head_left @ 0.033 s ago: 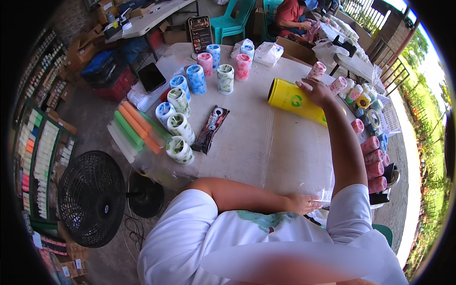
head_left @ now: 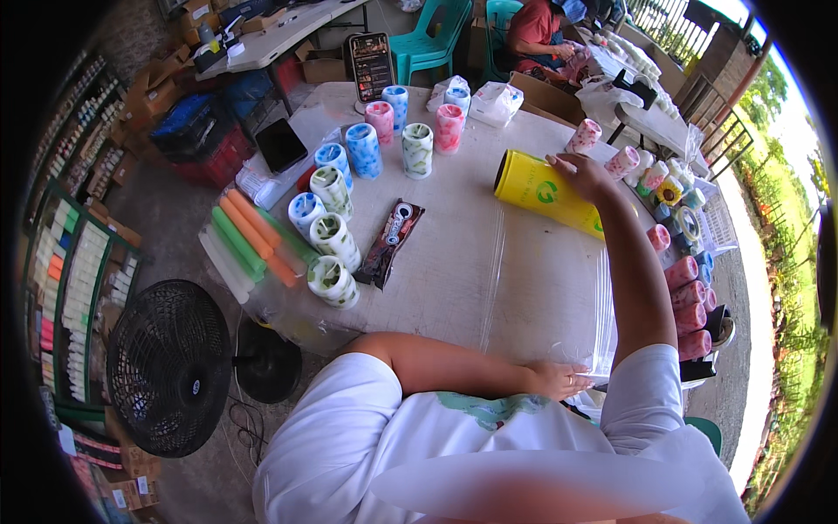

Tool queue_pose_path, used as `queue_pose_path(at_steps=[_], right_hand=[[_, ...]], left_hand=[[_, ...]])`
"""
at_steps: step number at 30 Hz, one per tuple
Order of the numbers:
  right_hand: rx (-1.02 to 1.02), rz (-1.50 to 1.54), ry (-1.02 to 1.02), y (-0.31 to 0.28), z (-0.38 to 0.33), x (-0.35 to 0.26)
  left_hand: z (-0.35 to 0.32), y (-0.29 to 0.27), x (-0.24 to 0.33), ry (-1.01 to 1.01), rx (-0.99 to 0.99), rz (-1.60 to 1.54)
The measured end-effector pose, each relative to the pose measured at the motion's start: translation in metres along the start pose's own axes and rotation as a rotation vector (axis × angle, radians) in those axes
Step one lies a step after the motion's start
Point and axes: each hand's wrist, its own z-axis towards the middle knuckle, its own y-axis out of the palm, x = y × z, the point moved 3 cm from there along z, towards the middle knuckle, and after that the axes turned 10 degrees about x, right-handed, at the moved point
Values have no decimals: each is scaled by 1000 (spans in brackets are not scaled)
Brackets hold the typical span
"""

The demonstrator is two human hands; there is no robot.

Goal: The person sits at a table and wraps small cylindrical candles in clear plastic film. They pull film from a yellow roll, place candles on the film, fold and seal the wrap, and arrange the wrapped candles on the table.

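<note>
At the right side of the pale table (head_left: pixel 441 288), I see the yellow roll (head_left: pixel 546 194) lying on its side, its dark open end facing left. From my remote seat I watch the right hand (head_left: pixel 585 175) rest over its top; the fingers bend across it, but I cannot tell how far apart they are. By the near edge, the left hand (head_left: pixel 557 381) lies low at the clear plastic film (head_left: pixel 600 345), fingers extended and close together; whether they pinch it, I can't tell. A dark packet (head_left: pixel 393 243) lies left of the roll.
</note>
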Motion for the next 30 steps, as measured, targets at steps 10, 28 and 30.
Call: queue_pose_path(at_steps=[10, 28, 30], right_hand=[[81, -44, -93, 4, 1, -56], [-160, 761, -355, -36, -100, -151], [-57, 267, -332, -43, -131, -117]], left_hand=[[5, 14, 5, -33, 107, 41], [5, 11, 5, -171, 9, 34], [7, -1, -1, -118, -103, -33]])
